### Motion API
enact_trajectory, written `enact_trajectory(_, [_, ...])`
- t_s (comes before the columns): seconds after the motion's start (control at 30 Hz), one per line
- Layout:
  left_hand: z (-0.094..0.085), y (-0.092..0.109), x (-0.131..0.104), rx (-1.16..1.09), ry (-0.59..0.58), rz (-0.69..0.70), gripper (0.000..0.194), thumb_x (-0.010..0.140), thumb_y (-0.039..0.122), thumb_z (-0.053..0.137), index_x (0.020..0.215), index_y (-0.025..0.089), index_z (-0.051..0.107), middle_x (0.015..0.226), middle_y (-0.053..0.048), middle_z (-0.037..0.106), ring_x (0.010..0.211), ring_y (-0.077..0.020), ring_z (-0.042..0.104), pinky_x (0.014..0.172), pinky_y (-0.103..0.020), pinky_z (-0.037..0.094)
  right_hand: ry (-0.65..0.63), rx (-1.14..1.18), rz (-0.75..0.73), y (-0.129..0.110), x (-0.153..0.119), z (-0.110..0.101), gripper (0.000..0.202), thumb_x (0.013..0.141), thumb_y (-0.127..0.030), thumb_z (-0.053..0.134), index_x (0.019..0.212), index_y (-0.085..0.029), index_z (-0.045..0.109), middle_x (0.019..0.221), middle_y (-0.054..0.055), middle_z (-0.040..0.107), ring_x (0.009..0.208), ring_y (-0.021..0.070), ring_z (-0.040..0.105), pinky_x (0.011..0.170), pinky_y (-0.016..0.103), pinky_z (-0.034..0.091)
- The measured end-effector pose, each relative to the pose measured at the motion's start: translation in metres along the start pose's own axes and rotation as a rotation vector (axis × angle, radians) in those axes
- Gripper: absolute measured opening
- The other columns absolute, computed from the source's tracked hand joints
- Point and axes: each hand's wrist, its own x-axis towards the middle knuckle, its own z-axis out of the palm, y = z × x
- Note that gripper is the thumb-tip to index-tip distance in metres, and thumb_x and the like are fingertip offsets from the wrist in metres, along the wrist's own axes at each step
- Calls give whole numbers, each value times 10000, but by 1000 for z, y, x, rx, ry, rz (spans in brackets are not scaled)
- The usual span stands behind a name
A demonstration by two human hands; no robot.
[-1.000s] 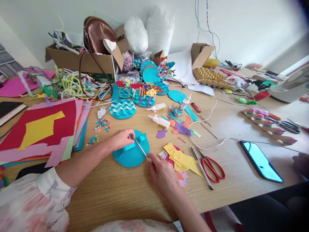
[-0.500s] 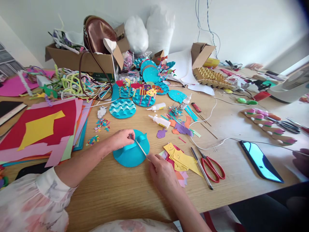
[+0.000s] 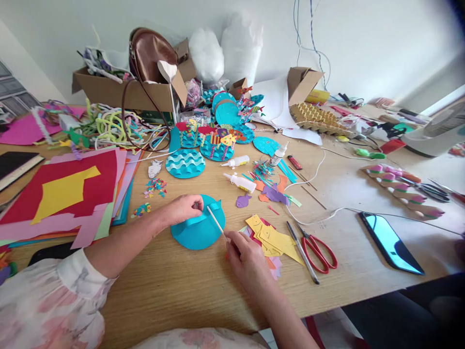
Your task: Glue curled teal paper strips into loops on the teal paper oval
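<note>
A blue paper disc [image 3: 196, 237] lies flat on the table before me, with a raised, curved blue paper strip [image 3: 215, 208] across its upper part. My left hand [image 3: 189, 207] pinches that strip near its left side; the fingertips partly hide it. In my right hand [image 3: 247, 254] is a thin pale stick [image 3: 217, 222], gripped at its lower end. The stick slants up and left over the disc, its tip close to the strip. Whether the tip touches the strip, I cannot tell.
Yellow paper cutouts [image 3: 271, 237], a pen [image 3: 303, 254] and red-handled scissors [image 3: 319, 252] lie right of my right hand. Glue bottles [image 3: 240, 183] and a wavy blue disc [image 3: 185, 164] sit behind. Stacked coloured paper [image 3: 98, 189] is at left, a phone [image 3: 392, 242] at right.
My right hand has drawn back slightly to the right with the stick, whose tip has shifted a little away from my left fingers. The left hand stays on the strip.
</note>
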Motion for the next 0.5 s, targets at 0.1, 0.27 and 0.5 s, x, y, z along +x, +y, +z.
enact_trajectory(0.1, [-4, 1, -3, -16, -33, 20, 191, 638, 336, 508, 738, 175, 527, 618, 37, 497, 597, -128, 461, 525, -217, 349, 11, 43, -8, 1, -4, -1, 235, 828, -123, 387, 949, -193, 576, 810, 35, 631, 695, 143, 579, 590, 228, 380])
enact_trajectory(0.27, [-18, 1, -9, 2, -77, 22, 297, 647, 445, 505, 748, 167, 536, 654, 18, 511, 633, -142, 466, 537, -225, 347, 7, 133, 9, -1, -9, -7, 217, 802, -123, 418, 928, -187, 583, 724, 16, 621, 637, 126, 558, 570, 212, 377])
enact_trajectory(0.5, [-25, -3, -12, 74, -191, -13, 300, 640, 461, 526, 641, 163, 556, 575, 36, 448, 562, -116, 397, 485, -219, 260, -189, 151, 55, -6, -16, -17, 230, 731, -67, 421, 829, -179, 596, 613, -23, 559, 531, 91, 474, 493, 187, 301])
